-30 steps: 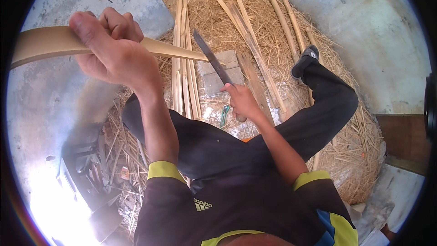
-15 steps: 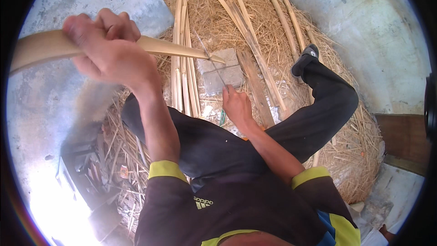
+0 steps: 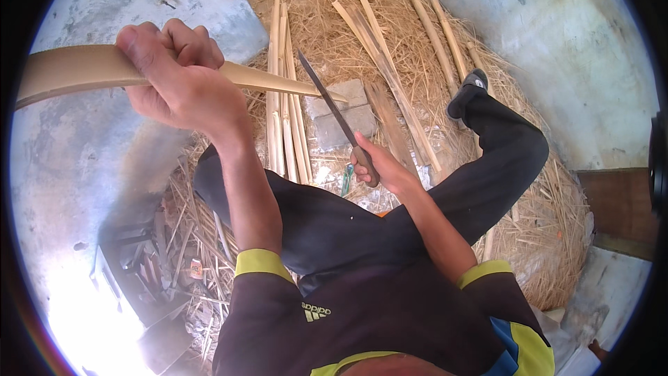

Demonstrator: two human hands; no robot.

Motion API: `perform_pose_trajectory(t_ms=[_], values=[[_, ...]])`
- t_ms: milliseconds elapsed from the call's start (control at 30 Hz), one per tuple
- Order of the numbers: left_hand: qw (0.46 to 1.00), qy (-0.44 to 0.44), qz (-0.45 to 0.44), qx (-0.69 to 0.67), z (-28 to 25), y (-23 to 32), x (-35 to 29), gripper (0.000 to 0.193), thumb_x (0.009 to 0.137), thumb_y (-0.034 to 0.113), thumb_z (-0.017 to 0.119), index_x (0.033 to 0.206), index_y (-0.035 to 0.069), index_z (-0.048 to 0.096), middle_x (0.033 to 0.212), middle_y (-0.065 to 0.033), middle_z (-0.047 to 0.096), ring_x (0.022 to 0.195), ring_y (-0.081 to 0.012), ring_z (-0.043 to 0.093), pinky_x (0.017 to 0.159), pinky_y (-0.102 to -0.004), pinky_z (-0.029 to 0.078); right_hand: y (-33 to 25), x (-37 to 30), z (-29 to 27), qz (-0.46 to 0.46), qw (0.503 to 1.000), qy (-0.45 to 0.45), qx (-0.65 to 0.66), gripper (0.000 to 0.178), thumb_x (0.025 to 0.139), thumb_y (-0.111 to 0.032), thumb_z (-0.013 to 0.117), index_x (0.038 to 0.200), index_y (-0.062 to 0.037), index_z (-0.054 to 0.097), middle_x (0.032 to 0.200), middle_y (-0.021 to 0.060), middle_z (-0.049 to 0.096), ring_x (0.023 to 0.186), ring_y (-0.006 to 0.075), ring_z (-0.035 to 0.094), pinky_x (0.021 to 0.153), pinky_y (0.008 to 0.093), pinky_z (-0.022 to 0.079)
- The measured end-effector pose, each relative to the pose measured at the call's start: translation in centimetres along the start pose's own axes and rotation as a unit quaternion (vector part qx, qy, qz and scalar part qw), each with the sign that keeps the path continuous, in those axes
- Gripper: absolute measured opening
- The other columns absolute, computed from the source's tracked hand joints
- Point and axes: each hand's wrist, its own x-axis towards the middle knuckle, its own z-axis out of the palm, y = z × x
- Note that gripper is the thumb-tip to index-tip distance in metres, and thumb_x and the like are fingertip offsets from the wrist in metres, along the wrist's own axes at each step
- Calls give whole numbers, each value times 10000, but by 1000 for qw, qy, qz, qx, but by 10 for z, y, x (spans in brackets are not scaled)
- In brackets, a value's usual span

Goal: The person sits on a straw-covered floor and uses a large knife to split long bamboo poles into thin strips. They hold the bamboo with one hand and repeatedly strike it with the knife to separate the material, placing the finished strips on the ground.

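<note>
smooth wooden strip (image 3: 256, 79) and matt metal knife blade (image 3: 328, 99)

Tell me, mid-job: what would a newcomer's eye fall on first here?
Probably the long pale strip at upper left, held in the left grip, its narrow end reaching over toward the grey blocks at the centre. Next, likely the dark knife in the right grip, crossing that end in this view. Then the straw strewn across the floor beyond.

Strip (image 3: 76, 68) pale tan; blade (image 3: 328, 99) dark grey; handle (image 3: 367, 165) brown; blocks (image 3: 346, 127) grey; trousers (image 3: 480, 174) black; cuffs (image 3: 263, 264) lime-yellow.
</note>
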Motion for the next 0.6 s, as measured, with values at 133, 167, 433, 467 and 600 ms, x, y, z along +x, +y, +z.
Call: perform_pose_trajectory(t_ms=[133,167,433,467,600], values=[[999,32,0,36,2,-2,0,330,956,237,467,698,125,296,507,38,211,430,-53,173,390,-238,119,-15,-5,15,-56,950,200,-234,616,941,-577,433,643,-44,521,479,6,426,467,105,444,477,257,350],[998,42,3,44,3,-3,1,329,957,241,464,699,126,295,505,37,212,428,-52,173,391,-239,117,-22,-12,21,-119,915,236,-306,619,947,-563,431,610,-48,499,476,8,416,458,106,435,469,264,340],[996,39,6,82,-2,-4,5,375,957,255,456,665,135,253,496,30,217,425,-54,174,394,-255,109,-23,-27,56,-478,824,241,-189,573,978,-445,431,593,-22,470,474,72,449,443,173,452,458,334,330],[996,27,7,89,-1,-4,2,382,957,257,457,662,136,247,496,30,216,426,-55,172,393,-256,109,9,4,40,-414,783,325,-333,634,961,-496,421,595,12,519,518,155,522,481,297,523,505,412,384],[997,58,-14,48,-3,-11,-8,400,967,274,445,657,132,237,491,31,208,423,-57,161,390,-260,109,9,12,24,-76,844,328,-417,807,912,-645,367,579,60,575,601,268,566,613,409,594,644,496,451]])
